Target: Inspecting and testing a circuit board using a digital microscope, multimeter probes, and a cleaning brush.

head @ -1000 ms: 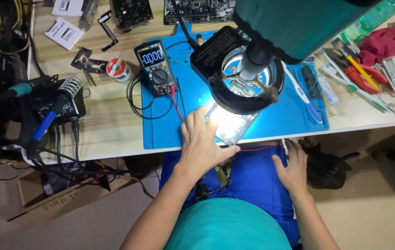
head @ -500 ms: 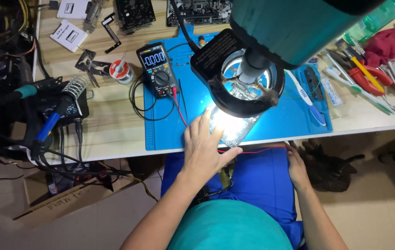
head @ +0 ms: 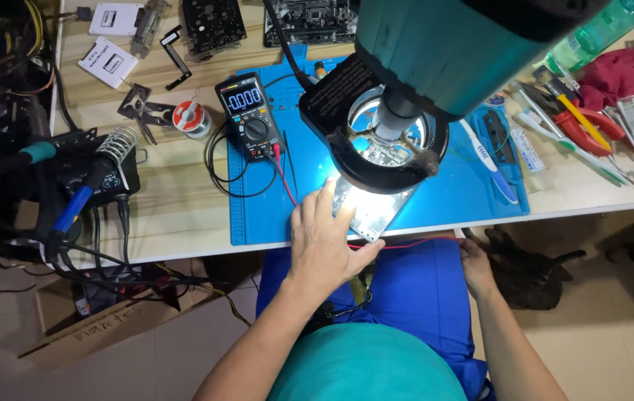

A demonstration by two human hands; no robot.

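Your left hand lies flat, fingers spread, on the circuit board, whose far part hides under the black ring lamp. Left of that hand sits a multimeter. Your right hand is below the tabletop edge by a red wire; its grip is unclear.
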